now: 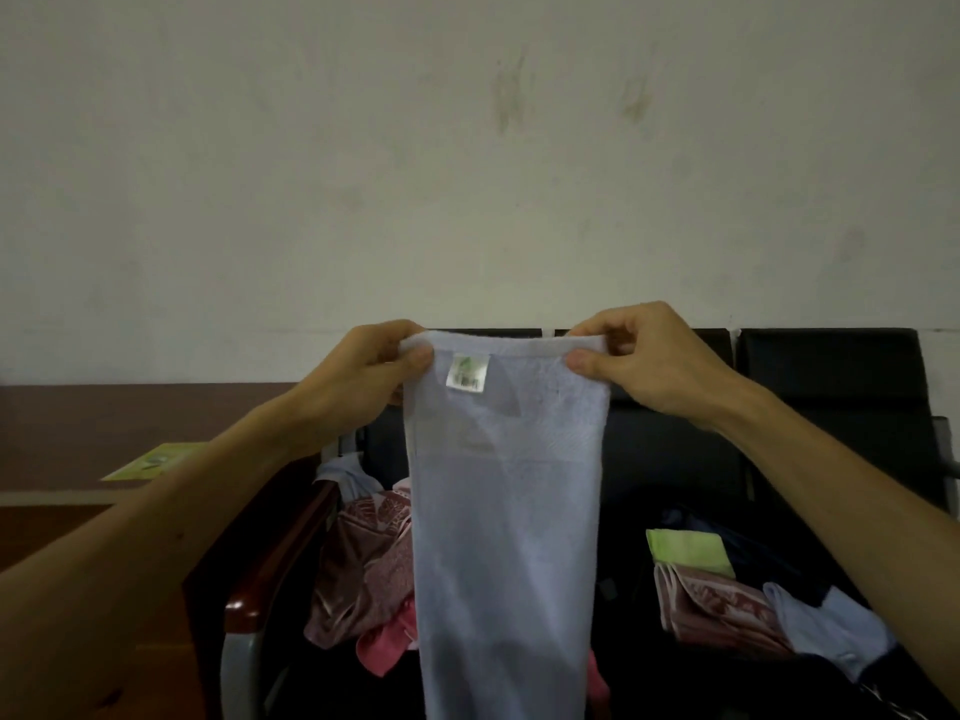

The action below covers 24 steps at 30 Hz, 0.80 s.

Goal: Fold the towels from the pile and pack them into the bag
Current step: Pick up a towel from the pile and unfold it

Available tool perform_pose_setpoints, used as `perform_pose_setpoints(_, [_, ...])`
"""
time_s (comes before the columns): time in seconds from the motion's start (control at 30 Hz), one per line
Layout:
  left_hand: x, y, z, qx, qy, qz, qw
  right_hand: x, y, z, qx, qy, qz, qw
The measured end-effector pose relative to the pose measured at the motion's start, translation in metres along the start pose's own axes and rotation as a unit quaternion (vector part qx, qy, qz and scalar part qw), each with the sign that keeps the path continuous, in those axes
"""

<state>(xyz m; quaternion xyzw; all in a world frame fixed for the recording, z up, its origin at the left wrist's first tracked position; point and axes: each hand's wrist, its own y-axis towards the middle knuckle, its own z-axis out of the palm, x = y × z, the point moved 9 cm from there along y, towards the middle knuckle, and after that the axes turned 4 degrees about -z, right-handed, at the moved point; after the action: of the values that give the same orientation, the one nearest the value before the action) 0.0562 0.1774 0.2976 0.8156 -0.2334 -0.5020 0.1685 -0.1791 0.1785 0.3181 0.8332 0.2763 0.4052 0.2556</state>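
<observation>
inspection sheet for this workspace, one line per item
surface: black seats; the pile sits on the left one, the bag on the right one
job's things: pale towel held up, hanging long, label near its top; crumpled pile at lower left; folded towels lie on what looks like a dark bag
clutter: green leaflet on the wooden table
grippers: left hand and right hand each pinch a top corner of the towel
cables: nothing seen
surroundings: stained pale wall behind the seats
</observation>
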Motion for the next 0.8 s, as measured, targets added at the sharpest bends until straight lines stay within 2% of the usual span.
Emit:
perform_pose_setpoints(0.1, [-0.003, -0.003, 0.0, -0.067, -0.104, 0.01, 0.992, -0.008, 0.0, 0.004, -0.015, 0.086, 0.021, 0.996])
perform_pose_setpoints(0.2, [-0.001, 0.0, 0.005, -0.145, -0.042, 0.046, 0.987, -0.021, 0.0, 0.007, -0.046, 0.181, 0.046, 0.981])
perform_pose_setpoints(0.27, [0.007, 0.006, 0.013, -0.175, -0.041, 0.046, 0.983, -0.033, 0.0, 0.012, -0.054, 0.235, 0.069, 0.968])
perform_pose_setpoints(0.43, [0.032, 0.028, 0.049, -0.159, -0.154, -0.022, 0.975, -0.076, -0.009, 0.038, -0.076, 0.349, 0.171, 0.918])
perform_pose_setpoints(0.57, [0.044, 0.037, 0.072, -0.137, -0.205, -0.066, 0.967, -0.098, -0.018, 0.066, -0.084, 0.408, 0.217, 0.883])
perform_pose_setpoints(0.67, [0.07, 0.034, 0.085, -0.129, -0.248, -0.128, 0.952, -0.114, -0.041, 0.117, -0.031, 0.488, 0.244, 0.838])
perform_pose_setpoints(0.73, [0.093, 0.026, 0.088, -0.138, -0.24, -0.17, 0.946, -0.127, -0.076, 0.165, 0.05, 0.528, 0.293, 0.795])
perform_pose_setpoints(0.8, [0.117, 0.017, 0.093, -0.134, -0.217, -0.219, 0.942, -0.139, -0.112, 0.201, 0.121, 0.525, 0.329, 0.775])
